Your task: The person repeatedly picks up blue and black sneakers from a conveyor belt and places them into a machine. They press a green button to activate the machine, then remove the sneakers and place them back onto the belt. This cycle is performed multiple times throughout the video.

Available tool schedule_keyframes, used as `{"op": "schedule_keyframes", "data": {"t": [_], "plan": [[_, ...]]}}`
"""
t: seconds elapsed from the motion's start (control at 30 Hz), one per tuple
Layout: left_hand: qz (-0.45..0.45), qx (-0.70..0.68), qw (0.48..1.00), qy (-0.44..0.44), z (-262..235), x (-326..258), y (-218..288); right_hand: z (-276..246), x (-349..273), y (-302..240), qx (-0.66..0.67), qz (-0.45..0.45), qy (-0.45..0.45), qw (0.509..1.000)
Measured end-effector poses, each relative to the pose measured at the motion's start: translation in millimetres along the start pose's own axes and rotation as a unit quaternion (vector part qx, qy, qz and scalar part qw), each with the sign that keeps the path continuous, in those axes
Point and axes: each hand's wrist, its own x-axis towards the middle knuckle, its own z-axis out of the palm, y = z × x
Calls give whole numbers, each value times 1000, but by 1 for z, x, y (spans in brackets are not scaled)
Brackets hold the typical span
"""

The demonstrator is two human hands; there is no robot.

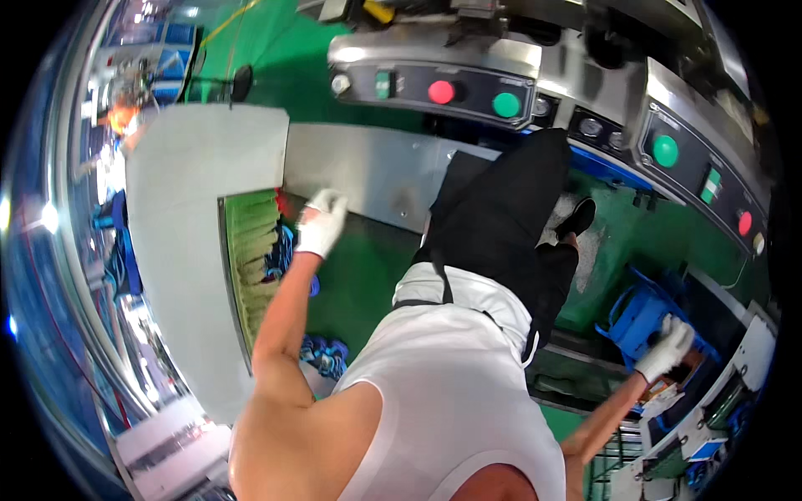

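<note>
My left hand [323, 224] wears a white glove with some bare skin showing. Its fingers are loosely bent and apart, and I see nothing in them. It hangs beside a green-lined bin [249, 242] in which dark and blue pieces [280, 253] lie at the right edge. My right hand [667, 346], also in a white glove, is over a blue plastic crate [632, 321] at the far right. Motion blur smears its fingers, so whether they hold anything cannot be made out.
Ahead stands a metal machine with two control panels [434, 88] carrying red and green buttons. A grey table [180, 250] runs along the left. Blue-black shoe-like items [324, 355] lie low beside my left arm. A metal rack [718, 409] stands at the right, over green floor [363, 275].
</note>
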Motion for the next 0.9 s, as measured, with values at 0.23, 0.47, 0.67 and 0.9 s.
{"op": "schedule_keyframes", "data": {"t": [0.23,0.47,0.67,0.9], "plan": [[-355,150,922,-24,-98,-35,-259,155,-129,-18,-90,-1,-288,953],[-371,222,891,-143,-20,-104,-278,209,-157,-86,-198,-84,-399,891],[-333,26,936,-110,-30,-90,-217,285,-233,-127,-131,-69,-525,838],[-8,-431,899,-76,-46,-32,-10,379,-290,-111,-20,122,-719,684]]}}
